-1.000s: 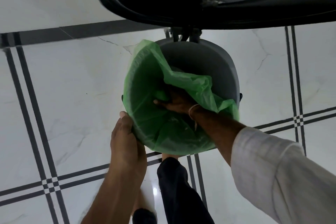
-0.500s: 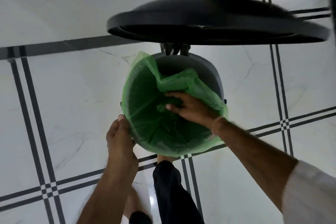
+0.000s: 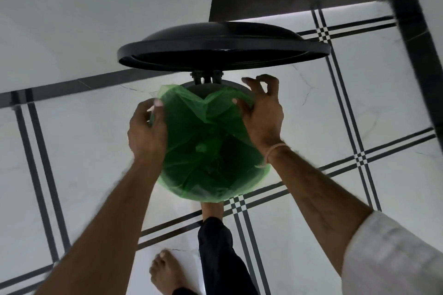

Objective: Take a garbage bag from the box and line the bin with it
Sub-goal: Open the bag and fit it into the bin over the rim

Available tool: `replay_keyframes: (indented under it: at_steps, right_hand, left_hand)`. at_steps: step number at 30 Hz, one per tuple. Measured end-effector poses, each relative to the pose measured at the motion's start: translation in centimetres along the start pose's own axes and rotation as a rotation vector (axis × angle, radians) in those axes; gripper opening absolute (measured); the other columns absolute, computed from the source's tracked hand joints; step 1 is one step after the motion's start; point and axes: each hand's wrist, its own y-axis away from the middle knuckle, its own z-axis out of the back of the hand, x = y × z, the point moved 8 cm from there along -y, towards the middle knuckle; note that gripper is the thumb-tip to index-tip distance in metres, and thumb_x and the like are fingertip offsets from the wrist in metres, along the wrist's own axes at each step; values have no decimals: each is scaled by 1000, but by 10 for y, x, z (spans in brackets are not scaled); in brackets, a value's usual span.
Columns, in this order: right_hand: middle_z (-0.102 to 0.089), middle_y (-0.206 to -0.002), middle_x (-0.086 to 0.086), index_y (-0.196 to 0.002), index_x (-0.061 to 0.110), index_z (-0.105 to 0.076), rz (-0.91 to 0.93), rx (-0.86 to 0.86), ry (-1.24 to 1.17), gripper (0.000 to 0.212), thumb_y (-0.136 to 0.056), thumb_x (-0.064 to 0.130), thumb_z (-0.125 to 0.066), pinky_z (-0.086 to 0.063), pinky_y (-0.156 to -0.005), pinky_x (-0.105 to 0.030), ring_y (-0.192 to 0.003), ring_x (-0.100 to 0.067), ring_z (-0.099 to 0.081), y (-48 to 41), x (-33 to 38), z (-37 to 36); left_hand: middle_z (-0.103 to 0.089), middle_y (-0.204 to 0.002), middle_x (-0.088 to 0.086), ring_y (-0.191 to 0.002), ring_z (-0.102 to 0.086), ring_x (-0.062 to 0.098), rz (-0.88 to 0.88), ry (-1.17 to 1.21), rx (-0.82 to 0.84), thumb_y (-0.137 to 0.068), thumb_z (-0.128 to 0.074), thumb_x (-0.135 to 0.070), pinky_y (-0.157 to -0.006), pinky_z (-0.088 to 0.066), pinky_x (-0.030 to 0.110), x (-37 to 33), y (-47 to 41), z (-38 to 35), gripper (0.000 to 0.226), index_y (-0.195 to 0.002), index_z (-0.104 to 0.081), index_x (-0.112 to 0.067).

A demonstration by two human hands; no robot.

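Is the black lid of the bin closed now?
No, the lid stands raised above the bin, while both hands stretch the green bag over its rim.

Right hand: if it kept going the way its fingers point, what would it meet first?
The right hand pinches the bag at the bin's far rim, fingers pointing away from the person. Straight on, it would likely meet the raised lid or its hinge; depth is unclear.

A single head-worn wide-angle camera looks almost straight down, close above the pedal bin [image 3: 236,87] and both forearms. The tiled floor [image 3: 79,141] fills the rest of the frame, its lines bowed toward the edges.
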Motion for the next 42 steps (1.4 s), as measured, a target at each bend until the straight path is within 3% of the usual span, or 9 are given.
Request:
replay_keyframes:
  at_steps: [4,9,14,18,22,27,32,37,42]
  right_hand:
    - [-69,-98,10,-91,25,-70,-172,-67,-162,7,-91,32,-72,-56,-72,-36,-88,-15,-66,-14,-21,8]
    - [-69,-76,20,-86,26,-63,-338,-7,-232,10,-96,29,-64,-54,-75,-31,-86,-10,-67,-25,-51,3]
    - [-70,-101,2,-106,22,-67,-117,92,-421,38,-81,47,-81,-56,-68,-29,-78,-16,-67,-20,-34,-5]
    - [-66,-89,2,-88,15,-67,33,-6,-222,14,-87,26,-76,-55,-64,-38,-75,-17,-66,-20,-27,2]
    - [-69,-78,7,-78,18,-65,-127,-41,-251,17,-90,27,-72,-52,-64,-30,-75,-13,-66,-25,-40,4]
    - [-68,-66,3,-88,14,-55,-499,111,-960,19,-99,-2,-58,-52,-59,-28,-59,-13,-60,-30,-80,-21]
    - [-77,-85,0,-90,5,-72,-418,329,-864,31,-90,-16,-49,-57,-76,-21,-79,-8,-72,-27,-87,-32]
    - [-76,-110,-26,-112,-5,-75,-459,458,-803,43,-94,-22,-40,-59,-96,-55,-105,-44,-73,-10,-99,-43]
    - [-75,-113,-24,-118,-1,-74,-507,337,-864,40,-97,-14,-42,-56,-99,-55,-107,-36,-73,27,-107,-29]
  left_hand:
    - [-74,-96,-3,-90,-68,21,9,-19,-5,-96,-60,-50,-96,-57,46,-9,-22,1,29,-100,-75,-26]
    - [-71,-76,-6,-76,-64,15,12,6,5,-90,-70,-47,-84,-58,38,-4,-38,2,32,-79,-72,-17]
    - [-57,-65,-6,-70,-52,13,53,109,13,-92,-73,-40,-73,-48,30,0,-42,-4,33,-68,-65,-18]
    - [-52,-60,-9,-63,-46,9,48,112,13,-94,-71,-39,-69,-44,28,0,-40,-5,31,-73,-66,-17]
    - [-52,-60,-8,-67,-47,13,78,122,21,-92,-72,-41,-71,-45,31,4,-42,-5,35,-67,-63,-19]
    - [-52,-68,0,-70,-47,17,127,191,22,-94,-72,-38,-70,-47,30,8,-48,-6,40,-61,-58,-20]
    - [-59,-68,8,-66,-55,20,214,230,89,-95,-71,-39,-72,-55,28,11,-50,-11,39,-65,-60,-17]
    - [-79,-87,7,-77,-77,21,389,346,164,-90,-78,-34,-76,-65,37,15,-48,-17,22,-89,-77,-12]
    - [-76,-73,-1,-68,-72,15,362,333,179,-92,-75,-41,-70,-61,30,24,-40,-9,27,-78,-71,-18]
